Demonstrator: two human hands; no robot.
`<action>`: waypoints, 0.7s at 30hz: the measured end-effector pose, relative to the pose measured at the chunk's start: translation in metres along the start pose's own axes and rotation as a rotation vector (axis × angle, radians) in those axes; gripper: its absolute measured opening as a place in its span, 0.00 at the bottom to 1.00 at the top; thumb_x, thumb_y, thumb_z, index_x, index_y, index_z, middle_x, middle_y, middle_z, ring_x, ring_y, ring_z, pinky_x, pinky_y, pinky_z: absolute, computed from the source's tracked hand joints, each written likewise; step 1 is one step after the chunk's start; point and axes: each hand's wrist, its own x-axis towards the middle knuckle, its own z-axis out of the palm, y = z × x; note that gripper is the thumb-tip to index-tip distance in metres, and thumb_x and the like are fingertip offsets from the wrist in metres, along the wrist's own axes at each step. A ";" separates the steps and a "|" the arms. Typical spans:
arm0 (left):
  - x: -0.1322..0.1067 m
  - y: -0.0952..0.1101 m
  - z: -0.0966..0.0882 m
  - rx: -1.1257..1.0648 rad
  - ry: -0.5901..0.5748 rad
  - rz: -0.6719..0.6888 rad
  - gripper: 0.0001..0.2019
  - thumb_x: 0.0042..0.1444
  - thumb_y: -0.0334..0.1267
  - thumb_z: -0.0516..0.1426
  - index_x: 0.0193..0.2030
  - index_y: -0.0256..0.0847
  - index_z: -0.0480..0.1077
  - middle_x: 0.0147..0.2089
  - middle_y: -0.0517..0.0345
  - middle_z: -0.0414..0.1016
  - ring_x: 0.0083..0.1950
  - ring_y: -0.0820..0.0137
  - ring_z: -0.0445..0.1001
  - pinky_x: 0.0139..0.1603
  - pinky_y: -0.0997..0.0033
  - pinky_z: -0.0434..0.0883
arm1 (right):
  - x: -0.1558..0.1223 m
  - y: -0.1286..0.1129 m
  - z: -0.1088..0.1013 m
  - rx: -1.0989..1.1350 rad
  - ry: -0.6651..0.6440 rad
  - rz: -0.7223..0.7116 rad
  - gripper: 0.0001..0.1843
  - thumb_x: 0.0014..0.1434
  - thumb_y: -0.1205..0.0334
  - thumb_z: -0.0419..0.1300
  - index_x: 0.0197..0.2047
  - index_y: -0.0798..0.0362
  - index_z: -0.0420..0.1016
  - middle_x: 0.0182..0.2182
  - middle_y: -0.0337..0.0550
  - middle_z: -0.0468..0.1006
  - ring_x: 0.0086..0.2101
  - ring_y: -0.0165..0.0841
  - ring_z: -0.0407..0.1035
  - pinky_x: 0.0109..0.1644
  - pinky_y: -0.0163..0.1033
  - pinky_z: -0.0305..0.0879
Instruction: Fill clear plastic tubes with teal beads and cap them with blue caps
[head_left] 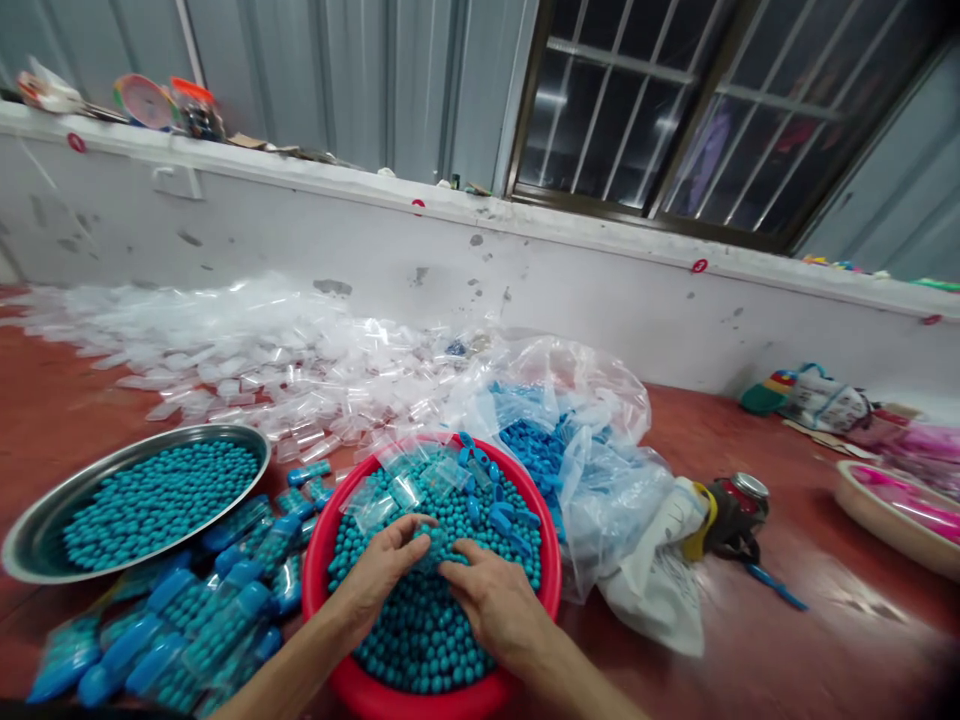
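We start at the far left. A silver tray (45, 530) sits on the red table (787, 600), and it is full of small teal beads. Just near it, at the bottom left, lie the filled tubes (202, 610). They are clear, packed with beads, and have blue caps. They lie in a messy pile that touches the red bowl.

Far behind them, along the white wall, spreads a big heap of empty clear tubes (247, 360).

Now we come to the middle. The red bowl (551, 575) is close to us and full of teal beads (427, 630). A few clear tubes and blue caps (502, 515) lie on the far side of the beads.

Both our arms reach in from the bottom, bare and bent a little toward each other. Our left hand (382, 570) rests on the beads with its fingers curled, not wide open. Our right hand (491, 600) lies beside it, palm down, fingers bent too. The fingertips of both hands meet at the middle of the bowl. They seem to pinch something small there, but we cannot tell what it is, because the fingers hide it.

To the right of the bowl sits a clear plastic bag (600, 450) with many more blue caps inside. Next comes a white cloth bag (660, 580), then a dark can (739, 505). At the far right edge is a tan tray (862, 510) with pink things in it.
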 end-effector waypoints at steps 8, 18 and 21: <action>0.001 -0.006 0.012 -0.003 0.057 0.013 0.19 0.40 0.45 0.59 0.40 0.39 0.68 0.29 0.63 0.68 0.31 0.73 0.65 0.30 0.75 0.59 | 0.000 0.035 -0.028 -0.256 0.109 0.293 0.12 0.58 0.63 0.51 0.44 0.51 0.70 0.36 0.47 0.75 0.38 0.39 0.69 0.38 0.38 0.62; 0.003 -0.017 0.010 -0.055 -0.049 -0.074 0.19 0.44 0.49 0.56 0.39 0.40 0.61 0.27 0.63 0.68 0.26 0.74 0.69 0.20 0.80 0.60 | 0.022 0.040 -0.013 0.058 0.118 0.259 0.12 0.61 0.62 0.45 0.37 0.53 0.68 0.28 0.41 0.74 0.30 0.31 0.68 0.33 0.33 0.60; 0.000 -0.011 0.014 0.019 -0.079 0.005 0.17 0.45 0.49 0.55 0.38 0.39 0.62 0.25 0.65 0.65 0.23 0.75 0.67 0.17 0.80 0.58 | 0.018 0.027 -0.022 0.383 0.039 0.131 0.15 0.62 0.58 0.43 0.33 0.53 0.68 0.22 0.36 0.69 0.24 0.28 0.62 0.29 0.31 0.58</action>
